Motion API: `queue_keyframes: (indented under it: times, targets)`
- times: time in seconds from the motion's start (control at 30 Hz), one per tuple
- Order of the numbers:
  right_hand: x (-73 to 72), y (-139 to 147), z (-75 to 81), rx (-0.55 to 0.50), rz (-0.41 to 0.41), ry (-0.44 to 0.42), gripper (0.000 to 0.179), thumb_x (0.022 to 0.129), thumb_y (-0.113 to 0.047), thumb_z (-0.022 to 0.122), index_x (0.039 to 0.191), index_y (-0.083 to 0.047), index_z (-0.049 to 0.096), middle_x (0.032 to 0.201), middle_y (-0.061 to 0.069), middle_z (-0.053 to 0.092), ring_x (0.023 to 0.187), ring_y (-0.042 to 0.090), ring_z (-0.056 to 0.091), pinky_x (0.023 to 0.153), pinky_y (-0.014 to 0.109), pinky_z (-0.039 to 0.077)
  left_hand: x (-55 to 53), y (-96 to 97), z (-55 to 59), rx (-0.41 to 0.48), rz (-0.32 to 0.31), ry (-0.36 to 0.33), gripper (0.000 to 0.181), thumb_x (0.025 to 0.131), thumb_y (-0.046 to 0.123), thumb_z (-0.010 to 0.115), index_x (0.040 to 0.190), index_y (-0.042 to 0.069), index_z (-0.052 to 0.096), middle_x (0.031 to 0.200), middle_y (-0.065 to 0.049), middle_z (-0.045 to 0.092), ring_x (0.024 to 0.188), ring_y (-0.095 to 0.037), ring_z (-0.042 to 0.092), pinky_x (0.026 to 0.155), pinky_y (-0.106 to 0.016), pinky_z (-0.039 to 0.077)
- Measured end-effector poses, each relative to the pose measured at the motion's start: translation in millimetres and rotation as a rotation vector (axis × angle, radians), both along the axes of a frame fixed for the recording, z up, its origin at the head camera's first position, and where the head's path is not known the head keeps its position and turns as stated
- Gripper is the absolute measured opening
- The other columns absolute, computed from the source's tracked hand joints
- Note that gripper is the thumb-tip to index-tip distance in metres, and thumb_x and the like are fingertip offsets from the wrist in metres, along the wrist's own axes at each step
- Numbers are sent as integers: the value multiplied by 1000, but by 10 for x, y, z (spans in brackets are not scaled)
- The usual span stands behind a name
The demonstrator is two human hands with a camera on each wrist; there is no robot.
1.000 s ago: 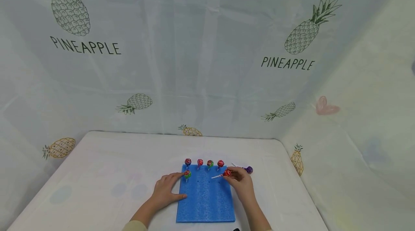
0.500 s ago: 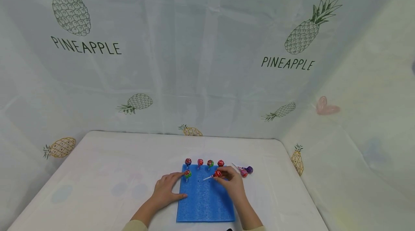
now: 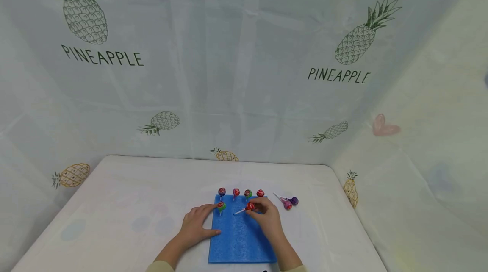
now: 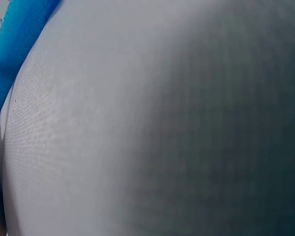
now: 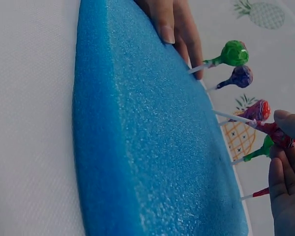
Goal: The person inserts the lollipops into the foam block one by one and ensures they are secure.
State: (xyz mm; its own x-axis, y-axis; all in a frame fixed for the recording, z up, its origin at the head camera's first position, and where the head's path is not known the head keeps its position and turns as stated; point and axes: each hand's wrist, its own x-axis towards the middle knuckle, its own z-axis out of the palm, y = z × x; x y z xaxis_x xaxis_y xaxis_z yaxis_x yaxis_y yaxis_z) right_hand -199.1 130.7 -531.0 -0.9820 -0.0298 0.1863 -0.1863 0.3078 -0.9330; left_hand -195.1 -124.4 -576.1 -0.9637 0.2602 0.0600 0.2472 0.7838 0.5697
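Observation:
In the head view my right hand point(image 3: 269, 220) pinches a red lollipop point(image 3: 250, 206) by its wrapped head, above the blue foam board point(image 3: 242, 240). Its white stick points left and slightly down. The right wrist view has the thumb and fingers round the lollipop head point(image 5: 280, 135). My left hand point(image 3: 193, 225) rests at the board's left edge, thumb and fingers spread. Near its index fingertip a green-and-red lollipop point(image 3: 221, 206) stands in the board. Behind it, a row of several lollipops stands upright along the far edge, including a pink one point(image 3: 236, 192) and a dark one point(image 3: 222, 191).
Right of the board, a purple lollipop point(image 3: 294, 201) and a pink-red lollipop point(image 3: 287, 205) lie on the white table point(image 3: 335, 229). A pineapple-print cloth point(image 3: 244, 73) hangs behind the table. The left wrist view is mostly pale, blurred surface, with the board's edge point(image 4: 19, 39) at upper left.
My right hand has moved left over the board with the red lollipop. The pink-red lollipop on the table has come out from behind that hand. My left hand stays in place.

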Motion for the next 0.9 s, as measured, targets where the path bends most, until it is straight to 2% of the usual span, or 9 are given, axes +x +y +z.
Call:
queue_keyframes:
  times: [0.43,0.6,0.8,0.9]
  targets:
    - [-6,-68,7,48,13,-7,29,80,-9,80,108,-4,71,103,3,64,91,20,62,79,23,52,5,13,15,-16,3,-5,87,72,65,74,141,19,50,140,-10,50,125,-39,41,97,-63,32]
    - [-3,-102,23,79,24,18,29,82,-11,80,109,-5,72,103,1,64,93,19,61,81,25,53,-10,4,3,-5,2,-4,86,72,66,73,141,19,50,140,-10,49,126,-40,40,98,-63,31]
    - [-24,-154,2,52,46,58,29,81,-11,80,109,-4,72,104,3,64,92,20,62,83,34,54,-14,-1,0,-5,0,-2,87,72,67,73,141,20,51,140,-10,50,126,-40,41,98,-64,31]
    - [-38,-193,-9,48,44,51,29,81,-10,80,108,-4,71,104,3,64,92,21,62,82,32,54,-4,2,12,-8,-4,-1,87,72,66,73,141,19,51,140,-10,50,125,-40,41,97,-64,32]
